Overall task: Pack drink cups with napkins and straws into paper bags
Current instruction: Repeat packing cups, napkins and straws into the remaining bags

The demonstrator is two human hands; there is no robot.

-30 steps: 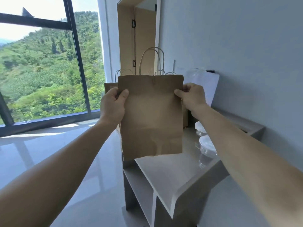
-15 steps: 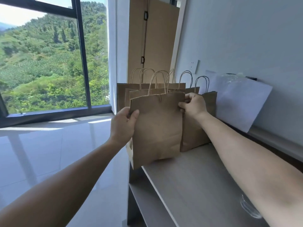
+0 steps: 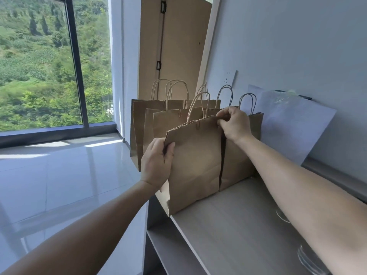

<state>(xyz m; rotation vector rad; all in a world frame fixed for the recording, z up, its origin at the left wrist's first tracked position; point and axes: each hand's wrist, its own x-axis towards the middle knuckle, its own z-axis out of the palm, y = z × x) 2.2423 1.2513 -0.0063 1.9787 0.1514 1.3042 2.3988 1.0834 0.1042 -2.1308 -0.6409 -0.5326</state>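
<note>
Room beside a hillside window
A dark-framed glass window (image 3: 76,62) stands far left above glossy white floor tiles (image 3: 59,175); a tan wooden door (image 3: 178,46) is far centre; a white wall socket (image 3: 230,79) and a pale flat sheet (image 3: 294,126) are on the grey painted wall (image 3: 297,46) at right.

body: two arms of one person | left hand (image 3: 156,161): bare, at the left edge of the front paper bag (image 3: 195,161) | right hand (image 3: 234,124): bare, at that bag's top right corner | left forearm (image 3: 89,231): bare up to the wrist, below-left of the bag | right forearm (image 3: 297,195): bare, right of the bag
</note>
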